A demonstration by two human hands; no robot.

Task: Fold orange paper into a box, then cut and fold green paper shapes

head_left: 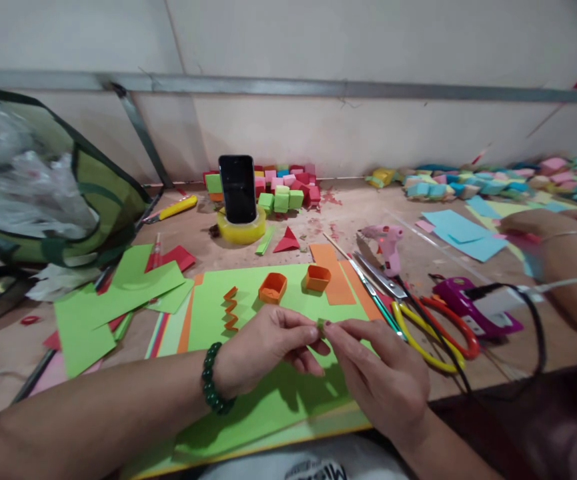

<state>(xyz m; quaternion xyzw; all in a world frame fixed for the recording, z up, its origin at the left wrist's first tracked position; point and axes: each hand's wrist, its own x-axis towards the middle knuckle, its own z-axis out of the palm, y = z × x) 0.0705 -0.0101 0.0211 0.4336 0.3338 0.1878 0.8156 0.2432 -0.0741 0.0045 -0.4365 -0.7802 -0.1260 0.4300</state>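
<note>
The worktop spans the view. The bag, holding clear plastic, stands at its left end. The green sheet lies at the front, with other coloured sheets beneath it.

Both hands are above the green sheet, fingers narrowed to a pinch. The left hand, with a bead bracelet at the wrist, and the right hand hold the green piece between their fingertips.

To the right of the sheet lie the scissors, with yellow and red handles, and the purple power strip. A co-worker's arm reaches in over blue paper at the far right.

Behind the sheet, the phone stands upright in the tape roll, in front of paper cubes. The pink glue gun rests near the scissors.

Two open orange boxes, the left and the right, sit apart on the sheet. The orange zigzag strip lies left of them. The green piece is the smallest item; its exact shape is unclear.
</note>
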